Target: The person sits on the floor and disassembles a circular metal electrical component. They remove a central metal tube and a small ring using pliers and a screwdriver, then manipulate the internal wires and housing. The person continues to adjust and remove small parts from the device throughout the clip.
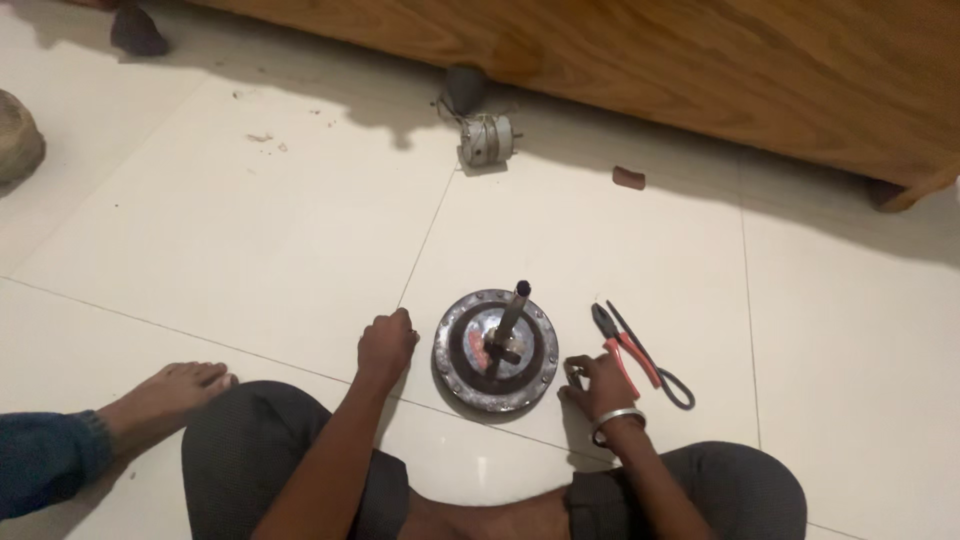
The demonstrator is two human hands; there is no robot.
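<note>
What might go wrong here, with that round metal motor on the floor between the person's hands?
The upright shaft stands from the round grey metal motor housing, so a hand leaning over could get jabbed. The red-handled pliers lie right beside the right hand and could be knocked or knelt on. The left hand rests at the housing's rim, where fingers might get pinched if it shifts.

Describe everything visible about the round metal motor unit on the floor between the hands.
The round motor unit lies flat on the white tiled floor, a dark metal disc with a ring of small bolts round its rim and a shinier, reddish-stained centre. A dark shaft rises from its middle, leaning slightly away from the wearer. The left hand rests closed beside its left edge, the right hand at its right edge; contact cannot be told. Red-handled pliers lie just right.
</note>
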